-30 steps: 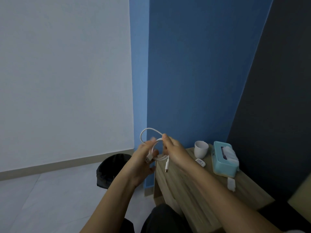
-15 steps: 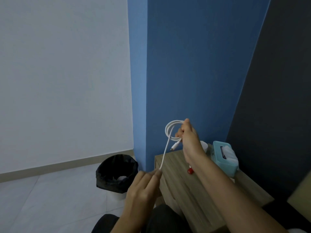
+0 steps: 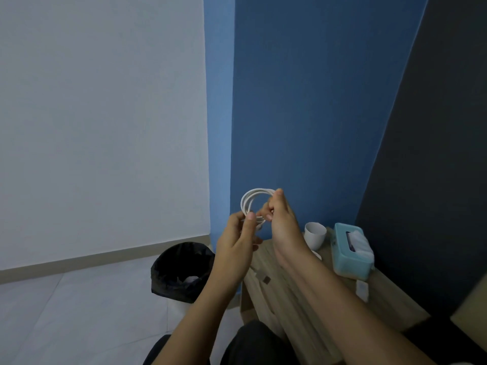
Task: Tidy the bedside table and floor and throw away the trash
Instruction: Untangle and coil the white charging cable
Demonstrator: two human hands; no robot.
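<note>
White cable (image 3: 253,204), wound into a small round coil of several loops, is held up in the air by both hands in front of the blue wall (image 3: 303,101), above the near-left corner of the wooden bedside table (image 3: 295,299). The right hand (image 3: 283,225) grips the right side of the coil, with the fingers closed around the loops and the thumb on top. The left hand (image 3: 235,248) pinches the lower left part of the coil between the thumb and the fingers, so both hands are closed on the same cable and are close to each other. On the table, behind the right wrist, a white cup (image 3: 315,234) stands upright near the wall. Just beside it, on the right, lies a light blue tissue box (image 3: 351,255) with a white tissue coming out from the top opening. A small white object (image 3: 361,289) lies on the table in front of the tissue box; I cannot tell what it is. Another small white thing near the cup is mostly hidden by the right forearm. On the pale floor (image 3: 66,312), to the left of the table, stands a trash bin (image 3: 181,270) with a black bag inside, and something pale is visible at the bottom of it. The person's dark-clothed knees appear at the lower edge.
</note>
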